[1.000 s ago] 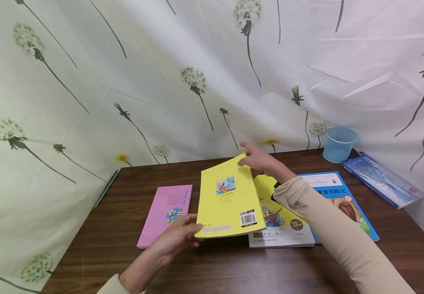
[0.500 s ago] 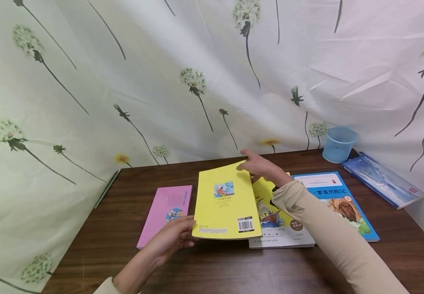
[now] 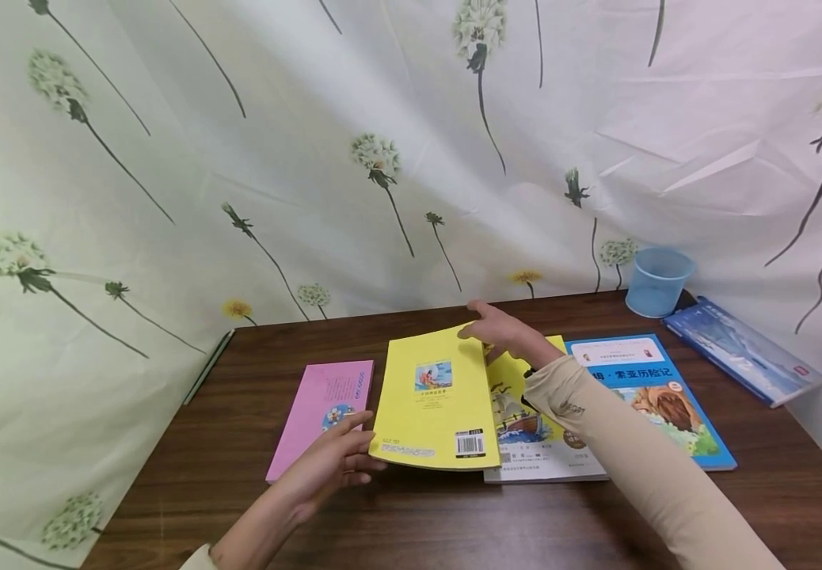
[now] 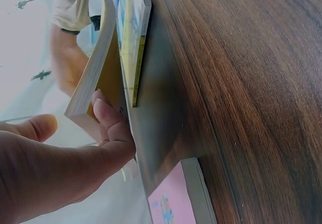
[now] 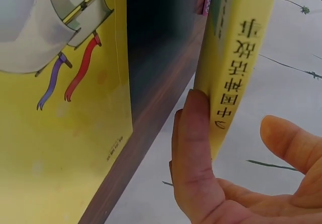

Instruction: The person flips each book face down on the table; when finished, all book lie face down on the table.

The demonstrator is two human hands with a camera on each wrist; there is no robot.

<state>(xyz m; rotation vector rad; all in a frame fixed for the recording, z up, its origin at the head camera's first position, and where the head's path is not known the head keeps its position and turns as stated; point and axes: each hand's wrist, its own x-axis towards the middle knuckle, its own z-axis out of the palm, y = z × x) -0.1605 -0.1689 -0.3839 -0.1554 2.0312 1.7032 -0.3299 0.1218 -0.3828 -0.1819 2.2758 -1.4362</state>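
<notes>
A yellow paperback book point(image 3: 428, 423) lies tilted between my hands, back cover up, its near edge raised off the table. My left hand point(image 3: 329, 465) is at its left corner; in the left wrist view its fingers point(image 4: 113, 126) touch the underside while the thumb stands apart. On the other side, my right hand point(image 3: 509, 334) supports the far right corner. The right wrist view has its fingers point(image 5: 193, 148) under the cover by the spine point(image 5: 234, 78), thumb clear of it. Partly beneath lies another yellow-and-white book point(image 3: 549, 469) with a ship picture.
A pink book point(image 3: 311, 412) lies left. Right of the ship book is a blue-bordered book point(image 3: 649, 372), partly behind my right sleeve. A blue cup point(image 3: 659, 281) and a thick blue book point(image 3: 746, 348) stand and lie at the back right. A dandelion-print curtain point(image 3: 275, 158) backs the wooden table point(image 3: 418, 530).
The yellow book has come down and slightly left, both hands moving with it, and lies flatter. My left thumb has come off its near left corner.
</notes>
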